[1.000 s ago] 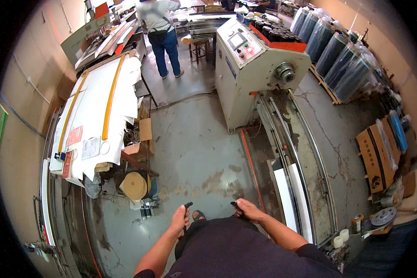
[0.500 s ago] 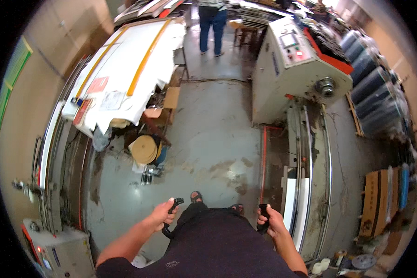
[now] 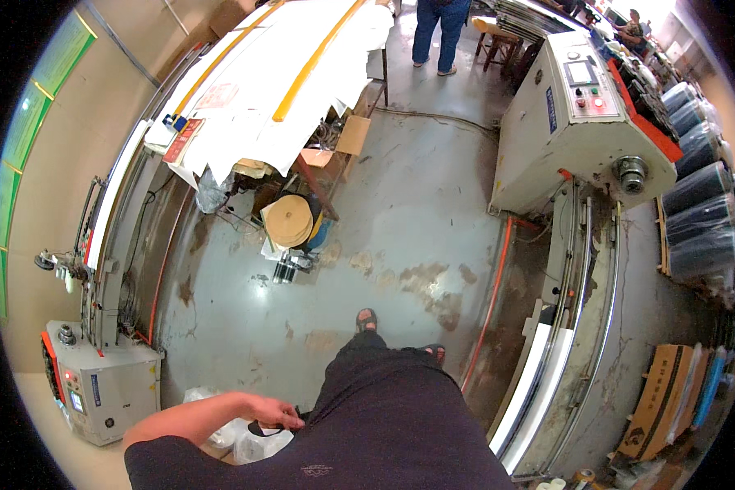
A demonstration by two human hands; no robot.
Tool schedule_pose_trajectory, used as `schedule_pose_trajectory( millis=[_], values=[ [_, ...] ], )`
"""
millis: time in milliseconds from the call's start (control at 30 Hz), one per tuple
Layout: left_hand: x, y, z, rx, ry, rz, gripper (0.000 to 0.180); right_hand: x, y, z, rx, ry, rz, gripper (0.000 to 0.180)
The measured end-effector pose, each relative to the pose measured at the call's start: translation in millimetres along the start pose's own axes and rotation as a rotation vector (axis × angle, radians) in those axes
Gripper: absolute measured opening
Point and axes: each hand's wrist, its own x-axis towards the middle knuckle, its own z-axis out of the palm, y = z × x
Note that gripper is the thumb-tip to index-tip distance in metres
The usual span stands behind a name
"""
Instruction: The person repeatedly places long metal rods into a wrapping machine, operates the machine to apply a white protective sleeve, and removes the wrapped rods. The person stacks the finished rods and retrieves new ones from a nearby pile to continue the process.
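Observation:
My left hand [image 3: 276,412] is at the left side of my waist, its fingers pinched on a black strap [image 3: 258,429], part of which hangs in a small loop below the hand. The dark shirt and the fingers cover the rest of the strap. My right hand and forearm are out of view. Clear plastic bags [image 3: 257,445] lie on the floor beneath my left arm.
Grey machines stand right [image 3: 576,122] and lower left [image 3: 110,388], with long rails. A white-covered table [image 3: 278,65] is at the far left; below its near end sits a round tan disc stack [image 3: 289,221]. A person [image 3: 439,33] stands beyond. Cartons [image 3: 657,400] are at right.
My left hand has drawn down and in against my waist with the strap. My right hand, which gripped a black strap end, has left the view. The view has swung, shifting the room rightward.

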Motion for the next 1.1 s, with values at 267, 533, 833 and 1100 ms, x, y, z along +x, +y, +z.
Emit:
schedule_pose_trajectory(
  millis=[267, 533, 833, 1100],
  values=[
    [119.0, -107.5, 22.2, -0.047, -0.186, 0.286, 0.048, 6.0, 0.7, 9.1, -0.012, -0.02, -0.005, 0.036],
    [134.0, -109.9, 23.6, -0.013, 0.061, 0.306, 0.048, 9.2, 1.1, 20.1, -0.005, -0.044, -0.025, 0.036],
    [143.4, -98.7, 0.7, 0.098, 0.263, 0.289, 0.048, 14.4, -1.1, 31.4, -0.004, -0.053, -0.053, 0.035],
    [153.4, -93.5, -19.8, 0.184, 0.397, 0.305, 0.049, 18.0, -2.3, 40.4, -0.01, -0.061, -0.061, 0.035]
  ],
)
